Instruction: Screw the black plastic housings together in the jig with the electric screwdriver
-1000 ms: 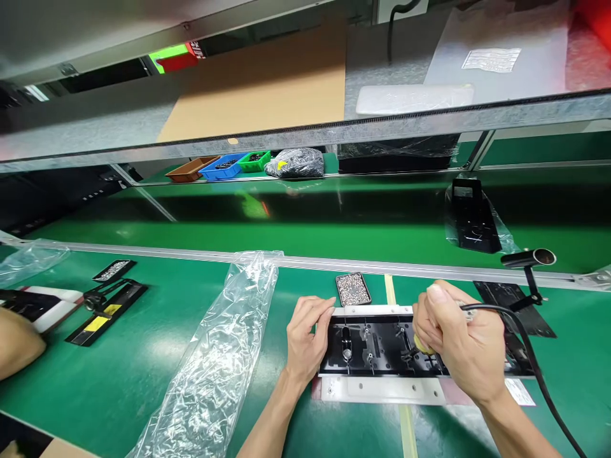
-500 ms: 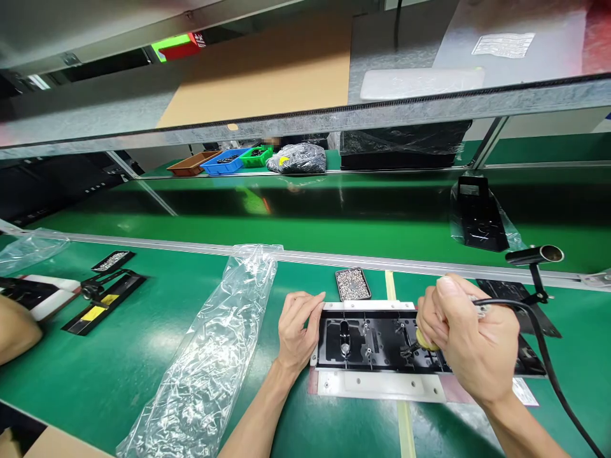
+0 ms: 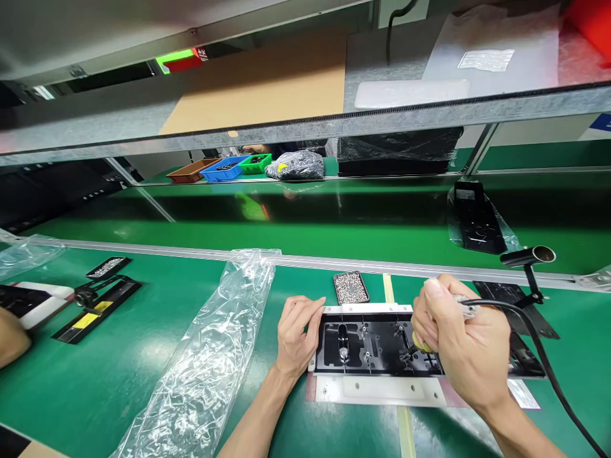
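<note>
A long black plastic housing panel [image 3: 379, 343] lies with its ribbed inside up in a white fixture [image 3: 382, 390]. My left hand [image 3: 296, 337] rests at the panel's left end, fingers together and thumb against the corner; its exact hold is partly hidden. My right hand [image 3: 463, 343] is wrapped round a corded electric screwdriver [image 3: 422, 343] with a yellow nose. The tool leans down, its dark tip at the panel's middle. Behind the fixture sits a small tray of screws [image 3: 351, 288].
Left of the fixture lies a clear plastic bag [image 3: 205, 356]. A black bracket part [image 3: 98, 312] and another person's arm [image 3: 12, 340] are farther left. A metal tube holder [image 3: 529, 256] stands at right. The power cord [image 3: 544, 346] hangs beside my right hand. A shelf [image 3: 286, 121] spans overhead.
The view has shifted slightly. My right hand keeps the screwdriver at nearly the same place on the panel, and my left hand stays at its left end.
</note>
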The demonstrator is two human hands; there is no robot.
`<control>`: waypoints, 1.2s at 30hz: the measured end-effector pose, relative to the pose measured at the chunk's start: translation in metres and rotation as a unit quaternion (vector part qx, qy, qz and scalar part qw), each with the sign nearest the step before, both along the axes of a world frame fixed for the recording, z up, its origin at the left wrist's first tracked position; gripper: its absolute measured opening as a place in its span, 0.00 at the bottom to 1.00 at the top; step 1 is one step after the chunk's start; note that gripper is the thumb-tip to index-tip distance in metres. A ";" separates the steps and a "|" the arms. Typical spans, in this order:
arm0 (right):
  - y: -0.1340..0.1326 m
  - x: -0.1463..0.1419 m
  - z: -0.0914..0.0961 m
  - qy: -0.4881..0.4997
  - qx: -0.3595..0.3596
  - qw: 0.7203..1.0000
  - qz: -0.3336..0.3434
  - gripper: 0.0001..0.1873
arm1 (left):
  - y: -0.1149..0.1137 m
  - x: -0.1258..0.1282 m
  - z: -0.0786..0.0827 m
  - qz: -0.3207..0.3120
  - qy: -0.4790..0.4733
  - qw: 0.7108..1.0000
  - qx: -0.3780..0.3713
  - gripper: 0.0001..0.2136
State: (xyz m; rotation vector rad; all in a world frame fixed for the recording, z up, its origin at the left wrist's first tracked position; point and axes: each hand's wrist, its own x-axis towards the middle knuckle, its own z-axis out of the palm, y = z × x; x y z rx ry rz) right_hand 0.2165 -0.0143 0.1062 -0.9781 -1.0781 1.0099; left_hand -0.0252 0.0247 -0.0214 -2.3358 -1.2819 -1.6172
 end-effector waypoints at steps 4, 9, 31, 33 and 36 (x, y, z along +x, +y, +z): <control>0.002 -0.001 0.002 -0.005 0.010 1.000 0.007 0.30 | 0.000 0.000 -0.001 0.002 0.000 1.000 0.000 0.16; 0.004 0.001 0.001 0.000 0.002 1.000 0.008 0.30 | 0.000 0.000 -0.002 0.002 0.001 1.000 -0.001 0.16; 0.003 0.002 -0.002 -0.023 0.037 0.999 -0.017 0.30 | -0.001 0.004 0.005 0.004 0.010 1.000 0.003 0.13; 0.004 0.002 -0.001 -0.019 0.037 0.999 -0.012 0.30 | -0.001 0.004 0.005 0.004 0.010 1.000 0.001 0.13; 0.004 0.001 -0.002 -0.015 0.037 0.999 -0.011 0.30 | -0.001 0.004 0.004 0.003 0.010 1.000 -0.002 0.13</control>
